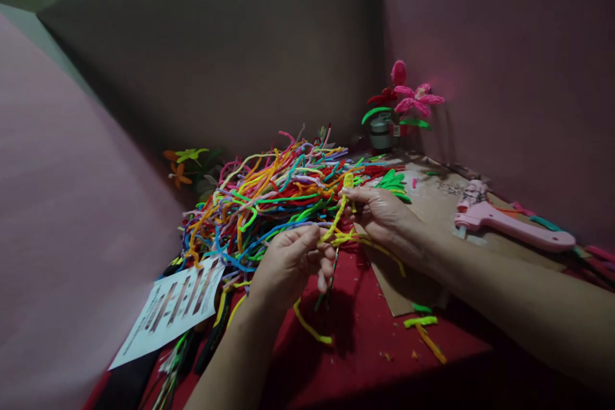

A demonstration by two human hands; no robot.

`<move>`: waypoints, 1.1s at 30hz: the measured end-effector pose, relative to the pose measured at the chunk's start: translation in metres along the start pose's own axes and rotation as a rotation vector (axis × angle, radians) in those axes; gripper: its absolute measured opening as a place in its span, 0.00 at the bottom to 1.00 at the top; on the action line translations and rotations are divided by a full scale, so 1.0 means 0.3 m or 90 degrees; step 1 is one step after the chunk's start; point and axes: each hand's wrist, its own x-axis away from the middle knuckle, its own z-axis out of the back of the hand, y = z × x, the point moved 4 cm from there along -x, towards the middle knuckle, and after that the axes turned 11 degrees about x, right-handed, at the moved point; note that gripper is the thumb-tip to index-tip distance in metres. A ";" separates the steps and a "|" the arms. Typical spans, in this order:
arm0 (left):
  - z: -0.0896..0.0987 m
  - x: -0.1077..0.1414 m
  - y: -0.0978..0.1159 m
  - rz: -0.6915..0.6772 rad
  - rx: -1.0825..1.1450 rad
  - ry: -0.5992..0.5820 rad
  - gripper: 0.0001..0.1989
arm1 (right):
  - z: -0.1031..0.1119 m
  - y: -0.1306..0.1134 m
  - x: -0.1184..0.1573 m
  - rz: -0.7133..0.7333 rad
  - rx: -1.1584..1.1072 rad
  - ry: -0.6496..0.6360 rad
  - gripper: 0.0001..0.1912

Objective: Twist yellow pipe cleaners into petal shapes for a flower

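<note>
Yellow pipe cleaners [340, 214] are stretched between my two hands over the red tablecloth. My left hand [295, 262] pinches their lower part between thumb and fingers. My right hand [384, 221] has its thumb and fingertips closed on the upper part, where a flattened yellow loop sticks up. Loose yellow ends trail below my right palm, and another yellow strand [310, 328] hangs beneath my left hand. Thin dark stems show just under the fingers. Behind both hands rises a tangled heap of multicoloured pipe cleaners [273, 189].
A pink glue gun [519, 224] lies on cardboard [427, 198] at the right. Pink flowers [418, 99] stand in a small grey pot [381, 132] behind. A printed sheet [173, 307] is at the left. Yellow and orange scraps [431, 343] lie near the front.
</note>
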 end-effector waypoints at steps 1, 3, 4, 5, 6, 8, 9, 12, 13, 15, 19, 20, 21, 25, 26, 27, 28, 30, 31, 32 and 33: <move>0.000 -0.001 -0.002 0.023 0.022 -0.023 0.12 | 0.002 -0.001 -0.004 0.005 0.002 -0.005 0.03; -0.001 0.000 0.000 0.040 0.040 -0.054 0.10 | 0.007 0.000 -0.012 0.016 0.002 -0.004 0.02; -0.001 0.000 0.002 0.046 0.042 -0.063 0.09 | 0.009 0.000 -0.015 0.023 0.003 -0.004 0.03; -0.002 0.001 0.003 0.054 0.044 -0.068 0.08 | 0.011 0.001 -0.018 0.029 0.006 -0.003 0.03; -0.003 0.001 0.003 0.063 0.045 -0.069 0.08 | 0.012 0.000 -0.019 0.034 0.009 -0.003 0.03; -0.003 0.000 0.002 0.079 0.046 -0.067 0.07 | 0.011 -0.001 -0.016 0.032 0.016 -0.005 0.03; -0.002 -0.001 0.002 0.085 0.047 -0.065 0.06 | 0.008 -0.003 -0.012 0.025 0.019 -0.008 0.04; 0.005 -0.010 0.001 0.082 0.053 -0.058 0.05 | -0.002 -0.007 0.006 -0.017 0.015 -0.009 0.04; 0.008 -0.013 0.001 0.078 0.056 -0.055 0.05 | -0.006 -0.009 0.012 -0.029 0.010 -0.006 0.03; 0.012 -0.016 0.002 0.070 0.054 -0.046 0.05 | -0.011 -0.013 0.020 -0.041 0.000 0.001 0.04; 0.010 -0.010 0.007 0.009 -0.068 0.032 0.05 | -0.012 -0.016 0.023 -0.027 0.000 0.030 0.07; 0.009 -0.005 0.011 -0.026 -0.135 0.069 0.06 | -0.010 -0.015 0.023 -0.027 0.000 0.044 0.07; 0.006 0.001 0.016 -0.073 -0.218 0.109 0.06 | -0.008 -0.014 0.024 -0.032 -0.001 0.060 0.08; -0.023 0.043 0.049 -0.400 -0.630 0.252 0.06 | -0.007 -0.009 0.036 -0.064 -0.014 0.123 0.10; -0.033 0.056 0.054 -0.498 -0.731 0.276 0.06 | -0.009 -0.009 0.039 -0.068 -0.019 0.128 0.10; -0.041 0.067 0.054 -0.586 -0.821 0.297 0.05 | -0.012 -0.008 0.042 -0.070 -0.024 0.126 0.10; -0.046 0.074 0.052 -0.655 -0.897 0.313 0.05 | -0.016 -0.009 0.044 -0.071 -0.027 0.118 0.10; -0.046 0.080 0.046 -0.744 -1.016 0.328 0.05 | -0.022 -0.010 0.046 -0.073 -0.031 0.095 0.10; -0.046 0.078 0.042 -0.768 -1.058 0.316 0.06 | -0.022 -0.012 0.046 -0.075 -0.034 0.089 0.10; -0.045 0.074 0.038 -0.774 -1.082 0.289 0.07 | -0.022 -0.014 0.046 -0.079 -0.037 0.086 0.10; -0.044 0.067 0.035 -0.765 -1.083 0.253 0.08 | -0.020 -0.016 0.045 -0.081 -0.041 0.086 0.10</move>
